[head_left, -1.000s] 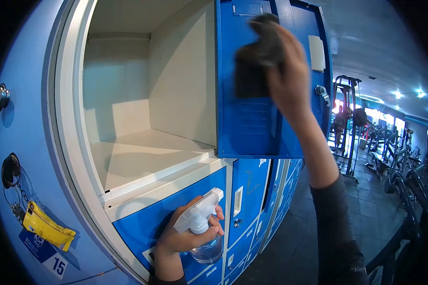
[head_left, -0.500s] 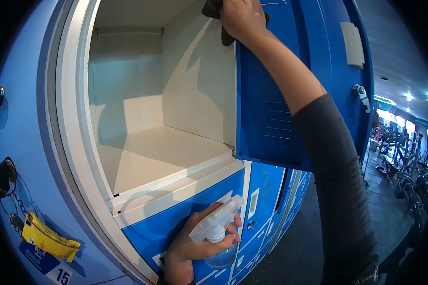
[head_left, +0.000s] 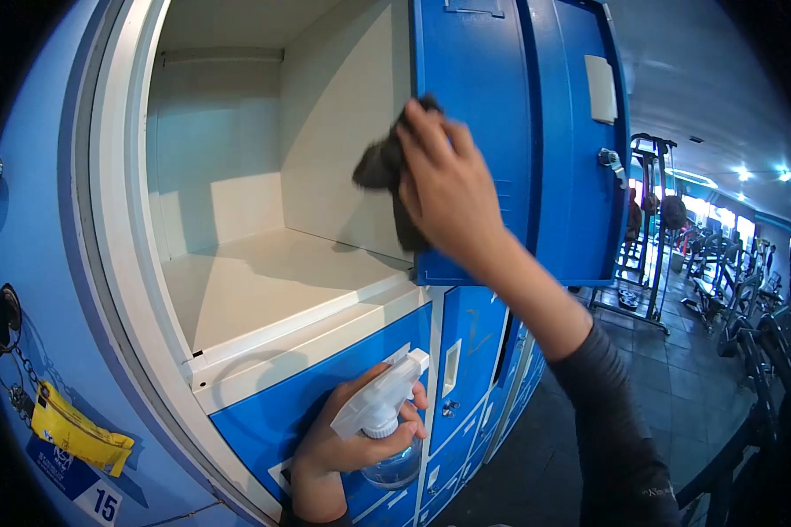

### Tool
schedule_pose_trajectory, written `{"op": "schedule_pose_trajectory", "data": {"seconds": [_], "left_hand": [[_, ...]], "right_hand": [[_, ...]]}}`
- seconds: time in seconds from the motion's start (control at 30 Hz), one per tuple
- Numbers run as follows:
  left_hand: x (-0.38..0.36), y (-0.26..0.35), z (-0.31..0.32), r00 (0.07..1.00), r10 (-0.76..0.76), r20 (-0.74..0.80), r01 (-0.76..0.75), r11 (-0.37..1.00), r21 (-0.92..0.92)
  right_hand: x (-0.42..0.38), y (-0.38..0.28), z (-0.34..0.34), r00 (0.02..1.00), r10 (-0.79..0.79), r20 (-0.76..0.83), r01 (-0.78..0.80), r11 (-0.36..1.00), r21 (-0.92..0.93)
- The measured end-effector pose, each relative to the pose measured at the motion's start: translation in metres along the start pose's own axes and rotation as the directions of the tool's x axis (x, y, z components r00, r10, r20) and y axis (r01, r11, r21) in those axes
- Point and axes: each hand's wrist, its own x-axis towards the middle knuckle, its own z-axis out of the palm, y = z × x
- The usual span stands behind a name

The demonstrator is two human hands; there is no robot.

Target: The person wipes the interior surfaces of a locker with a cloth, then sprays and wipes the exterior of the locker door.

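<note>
My right hand [head_left: 453, 189] presses a dark cloth [head_left: 382, 164] against the hinge-side edge of the blue locker door [head_left: 479, 97], which stands swung out to the right. Part of the cloth hangs below my fingers. Lower down, my left hand [head_left: 347, 443] is wrapped round the neck of a clear spray bottle [head_left: 394, 467] with a white trigger head [head_left: 385, 400]. Some liquid shows in the bottle. Behind both hands is the locker compartment [head_left: 264, 272], cream inside, with its floor and walls bare.
Blue lower lockers [head_left: 466, 342] continue below and to the right. At left, a yellow key tag [head_left: 79, 430] hangs from a lock beside a number 15 label [head_left: 104, 502]. Gym equipment [head_left: 646, 228] stands on the dark tiled floor at right.
My right hand has moved the cloth down along the door's edge from near the top. The view has shifted slightly right, and my left hand keeps its grip on the spray bottle.
</note>
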Motion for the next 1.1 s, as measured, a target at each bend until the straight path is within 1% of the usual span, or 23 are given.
{"op": "schedule_pose_trajectory", "data": {"seconds": [0.07, 0.1, 0.17, 0.2, 0.23, 0.3, 0.33, 0.37, 0.43, 0.5, 0.57, 0.67, 0.83, 0.9, 0.93, 0.97, 1.0, 1.1], "left_hand": [[0.0, -0.001, 0.0, 1.0, 0.014, 0.012, -0.014, 0.999, 0.029], [0.0, -0.001, 0.0, 1.0, 0.02, 0.017, -0.02, 0.999, 0.041], [0.0, 0.001, 0.001, 1.0, -0.014, 0.02, 0.014, 1.0, 0.003], [0.001, 0.002, 0.0, 0.999, -0.03, 0.023, 0.03, 0.999, -0.013], [0.001, 0.002, 0.0, 1.0, -0.005, 0.024, 0.005, 1.0, -0.008], [0.001, 0.0, 0.001, 0.999, 0.04, 0.026, -0.04, 0.999, -0.004], [0.001, 0.0, 0.001, 0.999, 0.027, 0.02, -0.027, 1.0, -0.002], [0.001, 0.0, 0.001, 1.0, 0.013, 0.016, -0.013, 1.0, 0.0], [0.001, 0.0, -0.001, 1.0, -0.008, 0.018, 0.008, 1.0, 0.017], [0.0, -0.001, -0.002, 0.999, -0.018, 0.029, 0.017, 0.999, 0.046], [0.001, 0.001, 0.001, 1.0, -0.023, 0.016, 0.023, 0.999, 0.04], [0.001, 0.001, -0.001, 1.0, -0.02, 0.017, 0.019, 0.999, 0.044], [-0.001, 0.004, 0.004, 0.998, -0.046, -0.032, 0.046, 0.999, 0.016], [0.0, 0.003, 0.001, 0.998, -0.065, -0.004, 0.065, 0.996, 0.061], [0.0, 0.004, 0.0, 0.997, -0.075, 0.006, 0.074, 0.993, 0.087], [-0.001, 0.004, 0.001, 0.998, -0.067, -0.013, 0.068, 0.995, 0.075], [-0.001, 0.003, 0.003, 0.998, -0.056, -0.03, 0.058, 0.996, 0.063], [0.0, 0.005, 0.006, 0.997, -0.064, -0.049, 0.066, 0.996, 0.053]], "right_hand": [[-0.028, -0.015, -0.012, 0.999, -0.013, 0.043, 0.011, 0.998, 0.059], [-0.038, -0.017, -0.02, 0.996, -0.043, 0.082, 0.035, 0.995, 0.096], [-0.05, -0.012, -0.038, 0.975, 0.047, 0.219, -0.129, 0.919, 0.374], [-0.05, -0.002, -0.047, 0.986, 0.071, 0.15, -0.127, 0.907, 0.401], [-0.049, 0.009, -0.057, 0.992, 0.098, 0.081, -0.123, 0.896, 0.428], [-0.037, 0.036, -0.085, 0.972, 0.128, -0.198, -0.081, 0.97, 0.228], [-0.032, 0.049, -0.099, 0.96, 0.114, -0.255, -0.1, 0.993, 0.066], [-0.029, 0.059, -0.106, 0.947, 0.091, -0.308, -0.127, 0.987, -0.099], [-0.029, 0.074, -0.099, 0.971, 0.127, -0.203, -0.167, 0.966, -0.195], [-0.039, 0.079, -0.069, 0.973, 0.231, -0.017, -0.23, 0.955, -0.188], [-0.044, 0.082, -0.046, 0.983, 0.181, -0.045, -0.186, 0.947, -0.263], [-0.026, 0.095, -0.035, 0.975, 0.186, -0.119, -0.212, 0.939, -0.272], [0.045, 0.156, -0.004, 0.964, 0.075, -0.256, -0.166, 0.92, -0.354], [0.079, 0.165, -0.007, 0.957, 0.067, -0.284, -0.184, 0.894, -0.408], [0.092, 0.174, -0.007, 0.963, 0.104, -0.249, -0.187, 0.922, -0.34], [0.102, 0.179, -0.008, 0.967, 0.138, -0.213, -0.194, 0.943, -0.27], [0.108, 0.183, -0.008, 0.97, 0.142, -0.196, -0.197, 0.934, -0.299], [0.094, 0.177, -0.01, 0.961, 0.124, -0.249, -0.182, 0.958, -0.224]]}}
